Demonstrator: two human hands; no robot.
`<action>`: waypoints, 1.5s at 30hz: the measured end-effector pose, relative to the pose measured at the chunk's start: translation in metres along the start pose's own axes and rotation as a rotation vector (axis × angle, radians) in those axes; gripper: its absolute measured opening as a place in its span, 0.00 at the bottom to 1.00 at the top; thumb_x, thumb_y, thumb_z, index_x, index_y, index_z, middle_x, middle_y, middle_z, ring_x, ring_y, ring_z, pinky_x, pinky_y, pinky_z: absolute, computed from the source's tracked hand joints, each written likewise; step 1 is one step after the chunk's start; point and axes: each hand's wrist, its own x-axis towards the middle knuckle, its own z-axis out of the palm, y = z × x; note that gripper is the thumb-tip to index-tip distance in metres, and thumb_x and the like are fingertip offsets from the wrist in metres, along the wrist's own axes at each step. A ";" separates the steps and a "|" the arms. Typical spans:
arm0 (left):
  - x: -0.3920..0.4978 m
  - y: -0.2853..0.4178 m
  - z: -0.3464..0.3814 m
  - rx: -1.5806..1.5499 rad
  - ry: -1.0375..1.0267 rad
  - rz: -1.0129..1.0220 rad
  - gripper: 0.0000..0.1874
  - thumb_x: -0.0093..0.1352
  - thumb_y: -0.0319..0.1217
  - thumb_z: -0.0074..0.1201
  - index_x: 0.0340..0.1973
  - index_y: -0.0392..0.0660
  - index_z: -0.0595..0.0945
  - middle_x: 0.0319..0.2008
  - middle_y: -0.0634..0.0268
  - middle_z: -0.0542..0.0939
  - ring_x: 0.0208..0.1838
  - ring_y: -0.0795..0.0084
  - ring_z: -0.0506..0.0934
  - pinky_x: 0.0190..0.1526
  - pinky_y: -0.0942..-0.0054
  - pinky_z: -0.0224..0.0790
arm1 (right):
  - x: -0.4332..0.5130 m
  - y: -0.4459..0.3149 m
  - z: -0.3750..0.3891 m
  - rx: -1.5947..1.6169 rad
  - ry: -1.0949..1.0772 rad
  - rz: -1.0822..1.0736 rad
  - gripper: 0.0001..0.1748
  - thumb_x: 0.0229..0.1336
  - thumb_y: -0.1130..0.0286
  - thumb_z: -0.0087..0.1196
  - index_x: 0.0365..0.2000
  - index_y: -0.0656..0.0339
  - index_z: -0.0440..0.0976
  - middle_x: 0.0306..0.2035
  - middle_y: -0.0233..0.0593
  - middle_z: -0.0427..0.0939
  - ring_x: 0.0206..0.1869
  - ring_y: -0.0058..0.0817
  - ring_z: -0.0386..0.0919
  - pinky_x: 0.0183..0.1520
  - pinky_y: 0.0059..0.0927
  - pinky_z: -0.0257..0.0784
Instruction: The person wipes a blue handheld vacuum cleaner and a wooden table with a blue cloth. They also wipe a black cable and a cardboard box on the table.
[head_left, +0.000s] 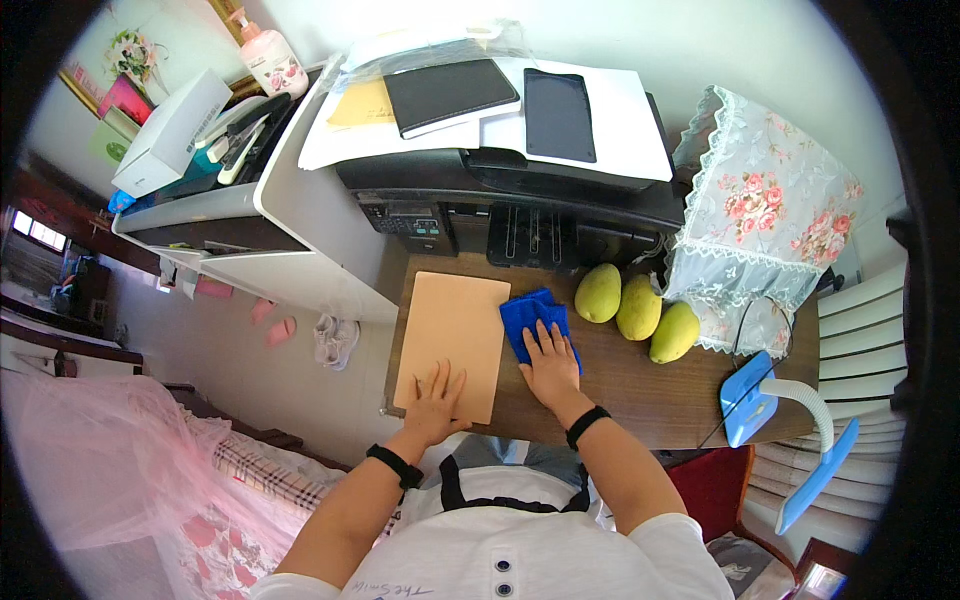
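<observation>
My left hand (435, 405) rests with fingers apart on the lower part of a tan notebook or folder (454, 326), which lies at the left side of the wooden desk (630, 397). Under my right hand (553, 367) is a folded blue cloth (529, 311), pressed flat on the desk. That hand's fingers are spread over the cloth, just right of the tan cover. Beyond the cloth to the right lie three green-yellow mangoes (598, 293), side by side in a slanting row.
A black printer (420, 217) stands at the desk's back, topped with papers, a black notebook (450, 97) and a dark case (559, 116). A floral cloth cover (757, 202) and a blue lamp (748, 397) occupy the right. The white cabinet (330, 225) adjoins on the left.
</observation>
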 end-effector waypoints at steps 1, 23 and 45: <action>0.000 0.000 0.000 0.018 -0.005 -0.007 0.53 0.56 0.59 0.58 0.71 0.56 0.50 0.73 0.53 0.42 0.75 0.56 0.41 0.68 0.39 0.33 | -0.008 0.002 0.004 0.006 0.020 -0.041 0.35 0.63 0.54 0.46 0.67 0.50 0.51 0.71 0.41 0.47 0.72 0.45 0.44 0.72 0.44 0.44; 0.023 -0.016 -0.011 0.030 0.068 -0.010 0.51 0.58 0.57 0.59 0.70 0.54 0.52 0.72 0.51 0.45 0.75 0.55 0.44 0.69 0.43 0.35 | -0.074 0.024 0.019 0.092 0.076 0.004 0.42 0.51 0.64 0.55 0.66 0.55 0.51 0.68 0.48 0.52 0.71 0.48 0.49 0.70 0.45 0.48; 0.024 0.016 -0.031 0.052 -0.136 -0.147 0.44 0.65 0.48 0.53 0.70 0.51 0.48 0.73 0.50 0.44 0.75 0.55 0.44 0.69 0.52 0.44 | -0.088 0.035 0.015 0.030 -0.019 -0.545 0.34 0.52 0.70 0.53 0.62 0.48 0.61 0.65 0.36 0.60 0.68 0.40 0.54 0.68 0.45 0.53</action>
